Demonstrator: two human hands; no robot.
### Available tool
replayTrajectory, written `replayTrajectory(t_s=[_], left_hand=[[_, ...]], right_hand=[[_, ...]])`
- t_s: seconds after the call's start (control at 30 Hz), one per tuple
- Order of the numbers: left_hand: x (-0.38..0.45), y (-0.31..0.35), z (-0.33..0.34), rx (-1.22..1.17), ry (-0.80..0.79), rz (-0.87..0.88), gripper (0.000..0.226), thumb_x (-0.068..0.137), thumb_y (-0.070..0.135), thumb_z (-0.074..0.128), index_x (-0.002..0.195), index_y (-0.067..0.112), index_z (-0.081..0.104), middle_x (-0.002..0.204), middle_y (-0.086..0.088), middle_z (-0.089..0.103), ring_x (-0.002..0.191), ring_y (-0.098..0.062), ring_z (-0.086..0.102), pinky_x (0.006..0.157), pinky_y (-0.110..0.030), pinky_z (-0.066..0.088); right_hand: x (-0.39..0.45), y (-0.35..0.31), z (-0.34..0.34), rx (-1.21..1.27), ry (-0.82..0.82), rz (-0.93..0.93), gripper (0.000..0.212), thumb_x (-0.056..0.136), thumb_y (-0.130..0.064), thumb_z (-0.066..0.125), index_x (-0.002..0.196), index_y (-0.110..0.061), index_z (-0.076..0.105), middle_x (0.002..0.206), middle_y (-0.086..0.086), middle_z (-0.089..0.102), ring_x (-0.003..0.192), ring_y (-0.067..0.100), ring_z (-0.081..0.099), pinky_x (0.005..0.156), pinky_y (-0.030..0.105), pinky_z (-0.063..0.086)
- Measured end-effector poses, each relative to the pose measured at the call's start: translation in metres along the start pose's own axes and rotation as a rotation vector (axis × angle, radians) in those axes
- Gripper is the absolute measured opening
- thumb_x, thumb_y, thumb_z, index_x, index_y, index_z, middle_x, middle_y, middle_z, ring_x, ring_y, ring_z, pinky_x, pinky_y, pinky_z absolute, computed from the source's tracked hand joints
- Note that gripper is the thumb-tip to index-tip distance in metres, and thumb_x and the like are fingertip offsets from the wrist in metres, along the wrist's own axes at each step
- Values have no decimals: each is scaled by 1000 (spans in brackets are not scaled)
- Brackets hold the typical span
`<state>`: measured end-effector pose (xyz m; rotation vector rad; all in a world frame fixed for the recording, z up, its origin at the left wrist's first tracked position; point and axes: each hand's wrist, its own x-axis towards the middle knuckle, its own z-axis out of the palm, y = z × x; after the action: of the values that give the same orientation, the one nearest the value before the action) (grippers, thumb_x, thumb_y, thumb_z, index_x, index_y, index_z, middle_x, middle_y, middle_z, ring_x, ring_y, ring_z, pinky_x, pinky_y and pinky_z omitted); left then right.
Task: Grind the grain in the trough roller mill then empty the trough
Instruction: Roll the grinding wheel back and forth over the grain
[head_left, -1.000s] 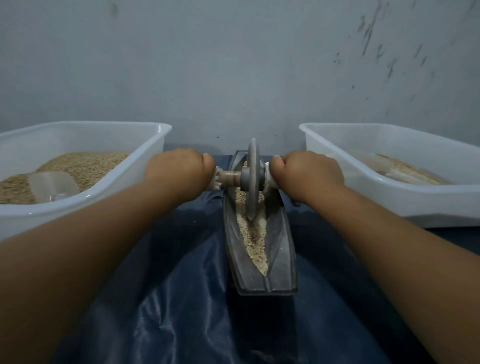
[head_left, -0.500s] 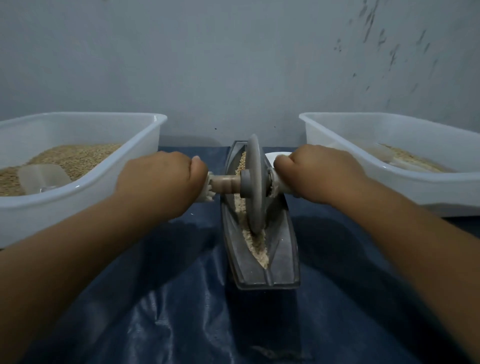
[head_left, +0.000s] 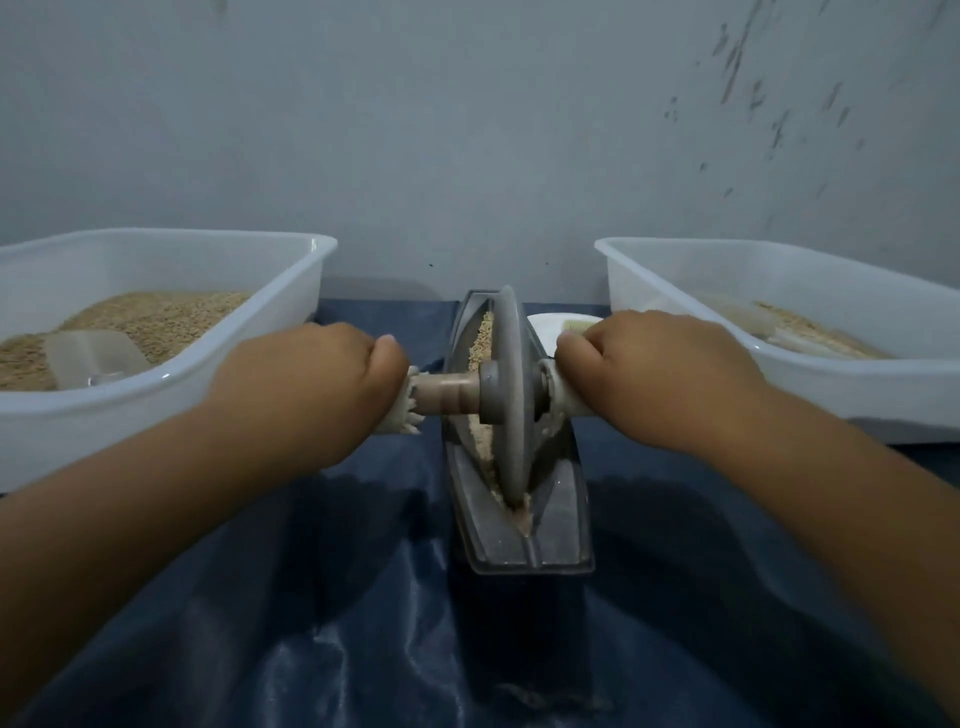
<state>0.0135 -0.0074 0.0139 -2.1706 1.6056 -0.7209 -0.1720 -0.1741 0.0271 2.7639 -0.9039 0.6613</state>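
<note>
We have drawn the grey disc wheel (head_left: 511, 400) back toward the trough's (head_left: 558, 499) near end. Our left hand (head_left: 306, 384) and right hand (head_left: 660, 374) curl round its axle handles (head_left: 441, 392). Coarse tan grain (head_left: 483, 338) lies in the boat-shaped trough on glossy blue cloth (head_left: 322, 597).

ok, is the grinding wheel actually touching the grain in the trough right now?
Touching. The head view shows the wheel standing on edge in the trough, its lower rim sunk into the grain, with no gap. Both hands grip the axle.
</note>
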Motion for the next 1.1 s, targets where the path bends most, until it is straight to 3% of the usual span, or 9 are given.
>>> replayTrajectory(t_s=[0.2,0.4,0.63,0.7,0.77,0.83,0.9,0.97,1.1], left_hand=[[9,2,12,47,20,-42,41,87,30,57,114,13,32,94,-3,53,79,-21,54,72,-34,51],[62,-4,22,-29,-38,-192,26,88,16,57,108,8,43,82,-6,39,75,-25,48,75,-43,54],[23,2,23,-15,22,-118,37,90,27,52,117,10,33,94,-6,49,81,-25,55,69,-39,53],[5,2,20,-33,181,-9,46,78,23,69,109,4,39,78,-9,49,63,-30,53,52,-40,51],[-7,-3,13,-85,384,106,62,48,8,85,93,-2,44,57,-15,46,41,-30,44,37,-31,39],[-8,-5,8,-58,389,99,72,39,7,86,93,-2,40,53,-16,47,36,-29,43,37,-28,34],[1,-1,10,40,240,22,70,57,19,82,105,2,34,69,-14,56,50,-29,50,42,-33,42],[18,4,17,181,179,-86,52,83,30,61,117,7,29,90,-6,56,67,-22,48,54,-33,42],[59,-3,16,88,88,-174,40,92,23,50,126,8,36,103,-10,55,89,-30,59,69,-38,50]], right_hand=[[8,1,11,-19,11,10,47,95,-45,28,59,-20,45,59,-2,47,53,12,40,48,27,24],[57,2,41,91,65,160,46,90,-39,30,57,-15,51,58,5,53,53,22,47,50,28,27],[23,-2,20,17,76,0,48,91,-43,27,53,-20,44,55,1,44,51,16,40,48,28,21],[7,0,8,1,45,-28,49,89,-47,22,54,-20,43,56,0,45,51,15,41,48,28,19],[0,4,1,9,7,-21,50,91,-48,22,56,-19,44,58,0,47,53,15,43,48,29,20],[-1,7,3,1,-14,-23,48,95,-43,27,57,-18,42,60,1,47,55,17,44,48,29,22],[3,8,13,-15,5,-20,42,96,-36,33,58,-18,39,61,0,46,56,16,43,48,28,24],[16,9,25,3,16,26,39,95,-32,36,58,-19,40,62,1,46,55,16,41,48,28,23],[50,11,44,133,-9,157,43,92,-34,30,57,-19,50,63,6,53,58,22,46,51,30,26]])
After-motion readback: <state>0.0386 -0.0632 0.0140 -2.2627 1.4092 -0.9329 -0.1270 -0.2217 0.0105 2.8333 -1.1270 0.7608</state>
